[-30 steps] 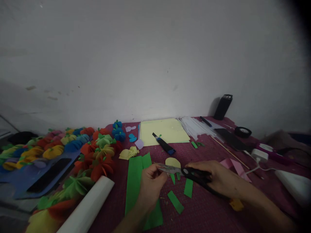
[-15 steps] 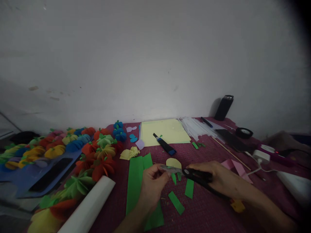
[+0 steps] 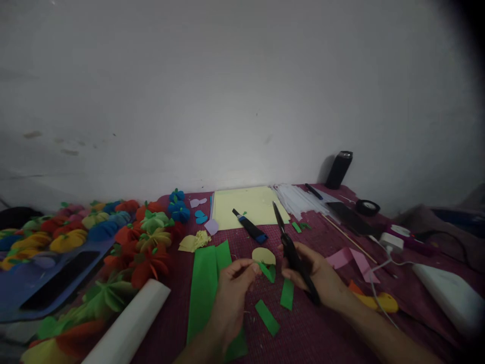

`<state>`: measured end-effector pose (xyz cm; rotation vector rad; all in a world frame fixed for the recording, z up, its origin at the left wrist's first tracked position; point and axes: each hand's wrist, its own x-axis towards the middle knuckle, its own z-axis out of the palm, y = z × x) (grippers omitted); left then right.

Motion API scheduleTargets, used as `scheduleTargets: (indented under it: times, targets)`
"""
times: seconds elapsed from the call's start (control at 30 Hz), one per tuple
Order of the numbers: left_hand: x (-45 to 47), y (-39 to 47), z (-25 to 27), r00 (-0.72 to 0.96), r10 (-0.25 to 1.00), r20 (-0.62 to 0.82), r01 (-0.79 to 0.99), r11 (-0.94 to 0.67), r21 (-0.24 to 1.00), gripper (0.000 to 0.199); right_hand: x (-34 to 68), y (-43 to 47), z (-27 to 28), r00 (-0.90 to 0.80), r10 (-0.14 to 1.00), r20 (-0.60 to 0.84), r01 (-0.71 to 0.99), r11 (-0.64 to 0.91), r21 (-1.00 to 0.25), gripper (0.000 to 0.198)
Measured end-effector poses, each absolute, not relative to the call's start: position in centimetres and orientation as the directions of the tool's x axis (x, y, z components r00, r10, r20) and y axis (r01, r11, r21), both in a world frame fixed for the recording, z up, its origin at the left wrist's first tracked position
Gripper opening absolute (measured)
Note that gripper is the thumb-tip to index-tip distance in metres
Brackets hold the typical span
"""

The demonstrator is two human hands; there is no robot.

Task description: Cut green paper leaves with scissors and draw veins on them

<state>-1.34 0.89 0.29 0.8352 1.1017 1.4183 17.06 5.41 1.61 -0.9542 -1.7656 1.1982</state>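
Between its thumb and fingertips, my left hand (image 3: 237, 288) pinches a small piece of green paper (image 3: 267, 271). My right hand (image 3: 312, 273) is wrapped round a pair of black-handled scissors (image 3: 291, 253), blades together and pointing up, away from the paper. Behind the fingertips lies a pale yellow paper disc (image 3: 263, 255), partly covered by the green. Two green paper strips (image 3: 267, 317) rest on the purple cloth in front of the hands. Larger folded green paper (image 3: 202, 288) lies under and left of my left hand.
Colourful paper pumpkins (image 3: 151, 235) crowd the left side, beside a white roll (image 3: 129, 323). A craft knife (image 3: 250, 226) lies by pale yellow sheets (image 3: 223, 194). To the right are pink paper (image 3: 348, 258), a wooden stick (image 3: 343, 232), black tape (image 3: 367, 207), cables and a dark bottle (image 3: 340, 169).
The scissors have left the paper at my left fingertips and swung from lying level to pointing up. My left hand keeps its pinch. The view has shifted slightly to the right.
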Motion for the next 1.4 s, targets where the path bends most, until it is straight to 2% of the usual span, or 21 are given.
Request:
scheduleTargets:
  times: [0.27,0.6,0.83,1.03,1.4]
  targets:
    - [-0.4,0.8,0.1,-0.205,0.976,-0.066,-0.254,0.012,0.967,0.012,15.9,4.1,1.4,-0.379,0.900,0.216,0.089,0.267,-0.959,0.039]
    - [-0.2,0.7,0.0,-0.231,0.972,-0.042,-0.217,-0.010,0.976,0.011,15.7,4.0,0.9,-0.384,0.902,0.196,0.161,0.274,-0.948,0.039]
    - [-0.3,0.8,0.0,-0.285,0.958,-0.042,-0.225,-0.024,0.974,0.012,16.0,4.1,1.0,-0.301,0.909,0.289,0.183,0.352,-0.918,0.036]
    - [-0.2,0.8,0.2,-0.296,0.955,-0.036,-0.207,-0.028,0.978,0.011,16.0,4.1,0.7,-0.367,0.893,0.261,0.222,0.357,-0.907,0.033]
    - [0.5,0.6,-0.2,-0.249,0.967,-0.060,-0.226,0.003,0.974,0.011,15.3,4.0,0.3,-0.348,0.906,0.242,0.233,0.334,-0.913,0.038]
